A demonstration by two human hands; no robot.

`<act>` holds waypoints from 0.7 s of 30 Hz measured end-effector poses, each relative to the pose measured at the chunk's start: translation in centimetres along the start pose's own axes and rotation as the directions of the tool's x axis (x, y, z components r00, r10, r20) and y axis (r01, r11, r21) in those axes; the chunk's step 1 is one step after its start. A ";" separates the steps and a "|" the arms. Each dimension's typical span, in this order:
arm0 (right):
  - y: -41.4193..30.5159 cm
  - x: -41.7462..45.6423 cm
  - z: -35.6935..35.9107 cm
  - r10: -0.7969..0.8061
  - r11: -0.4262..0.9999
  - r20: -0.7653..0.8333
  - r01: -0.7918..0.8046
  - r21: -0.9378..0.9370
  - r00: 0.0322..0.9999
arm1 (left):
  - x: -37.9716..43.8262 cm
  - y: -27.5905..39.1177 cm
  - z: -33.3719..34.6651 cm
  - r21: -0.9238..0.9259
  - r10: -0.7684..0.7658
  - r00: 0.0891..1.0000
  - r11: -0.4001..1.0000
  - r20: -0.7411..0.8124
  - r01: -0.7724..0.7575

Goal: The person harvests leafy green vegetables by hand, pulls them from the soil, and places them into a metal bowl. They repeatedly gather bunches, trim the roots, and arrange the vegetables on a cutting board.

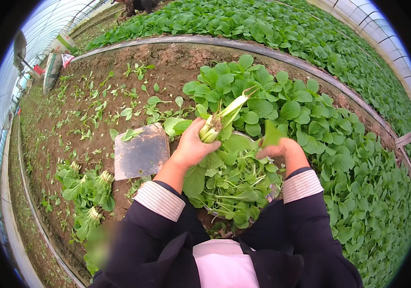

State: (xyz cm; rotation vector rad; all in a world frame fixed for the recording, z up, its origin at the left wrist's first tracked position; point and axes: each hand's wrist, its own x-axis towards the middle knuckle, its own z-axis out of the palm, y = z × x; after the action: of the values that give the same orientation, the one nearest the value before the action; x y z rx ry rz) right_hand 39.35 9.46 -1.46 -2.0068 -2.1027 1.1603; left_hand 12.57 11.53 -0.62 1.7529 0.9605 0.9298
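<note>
My left hand (195,144) is closed around several pale-stemmed leafy green plants (211,132), their roots and stem ends pointing up and to the right. To its right is my right hand (280,151), fingers curled, with a blurred green leaf (272,134) at its fingertips; whether it grips the leaf is unclear. Below both hands, between my knees, a heap of loose green leaves (234,187) covers most of a round container. Bundles of greens (97,190) lie on the soil at the left, stem ends upward.
A flat, dirt-stained board (141,153) lies left of my left hand. Growing greens (349,162) fill the right side. A dark edging strip (205,40) crosses behind. At the back left are a sack (52,72) and a bucket (63,43); a person (133,7) crouches at the top.
</note>
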 end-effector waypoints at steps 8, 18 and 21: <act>-4.4 -0.8 0.3 -0.130 0.325 -0.333 0.357 0.876 0.934 | -0.6 1.1 0.8 0.172 0.056 0.996 0.983 0.072 -0.068; -3.4 0.9 0.6 -0.168 0.356 -0.634 0.646 0.675 0.755 | -0.1 2.0 1.0 -0.727 -0.121 0.923 0.582 0.364 0.363; -2.6 0.9 0.0 -0.101 0.488 -0.672 0.625 0.609 0.734 | 0.0 2.1 0.8 -0.734 -0.138 0.927 0.575 0.349 0.362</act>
State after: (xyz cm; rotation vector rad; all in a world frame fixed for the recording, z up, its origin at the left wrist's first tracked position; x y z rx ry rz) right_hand 36.96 10.49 -0.59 -1.1149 -1.2176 0.9851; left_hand 13.68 10.61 1.06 0.8922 0.4689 0.7397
